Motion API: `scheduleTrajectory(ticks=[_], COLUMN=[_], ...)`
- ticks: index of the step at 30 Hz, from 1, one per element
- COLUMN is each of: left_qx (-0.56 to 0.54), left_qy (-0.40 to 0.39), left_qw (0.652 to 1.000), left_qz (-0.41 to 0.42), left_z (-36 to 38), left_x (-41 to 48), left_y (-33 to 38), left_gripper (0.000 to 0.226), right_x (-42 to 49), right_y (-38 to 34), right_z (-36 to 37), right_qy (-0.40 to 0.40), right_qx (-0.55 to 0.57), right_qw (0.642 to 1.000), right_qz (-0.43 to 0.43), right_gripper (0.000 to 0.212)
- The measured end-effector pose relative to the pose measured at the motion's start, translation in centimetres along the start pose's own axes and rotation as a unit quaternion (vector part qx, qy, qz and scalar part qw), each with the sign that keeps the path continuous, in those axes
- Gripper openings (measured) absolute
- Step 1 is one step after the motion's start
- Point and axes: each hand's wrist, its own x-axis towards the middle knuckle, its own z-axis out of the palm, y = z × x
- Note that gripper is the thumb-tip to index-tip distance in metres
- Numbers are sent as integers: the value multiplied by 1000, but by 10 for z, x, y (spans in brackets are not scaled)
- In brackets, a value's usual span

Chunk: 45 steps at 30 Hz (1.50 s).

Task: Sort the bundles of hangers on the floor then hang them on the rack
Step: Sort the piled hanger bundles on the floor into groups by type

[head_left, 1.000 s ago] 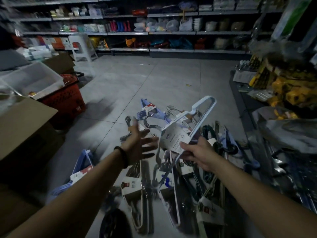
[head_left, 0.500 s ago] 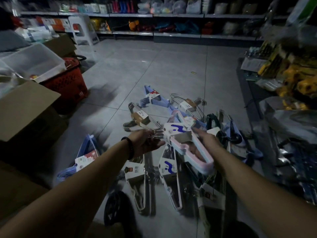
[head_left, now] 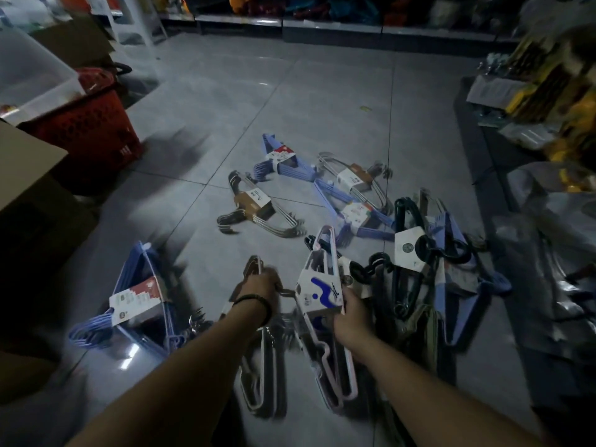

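The grey tiled floor point(head_left: 306, 91) is open in the far middle, so a hand can pass there freely. Nearer, scattered hanger bundles point(head_left: 258, 208) cover the tiles and crowd the right side. On the left a red basket point(head_left: 87, 130) and a cardboard box point(head_left: 29, 162) close the way. On the right a low shelf with goods point(head_left: 532, 101) blocks the edge.

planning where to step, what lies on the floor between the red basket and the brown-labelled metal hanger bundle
Bare grey floor tile in the head view: nothing lies between the red basket and the brown-labelled metal hanger bundle, only shadows.
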Motion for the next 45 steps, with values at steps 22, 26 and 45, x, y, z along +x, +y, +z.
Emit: scheduleTrajectory(ticks=[22, 26, 45], left_qx=[142, 216, 14], left_qy=[-129, -151, -173], left_qw=[981, 963, 971], left_qz=[-28, 47, 167], left_z=[37, -11, -91], left_x=[27, -17, -368], left_y=[-4, 42, -33], left_gripper=[40, 43, 25], right_x=[8, -25, -341], right_y=[-1, -71, -79], right_z=[2, -31, -131], right_qy=[-84, -115, -164], right_qx=[-351, -409, -317], right_qw=[931, 905, 923], right_qz=[55, -25, -147], right_gripper=[46, 32, 20])
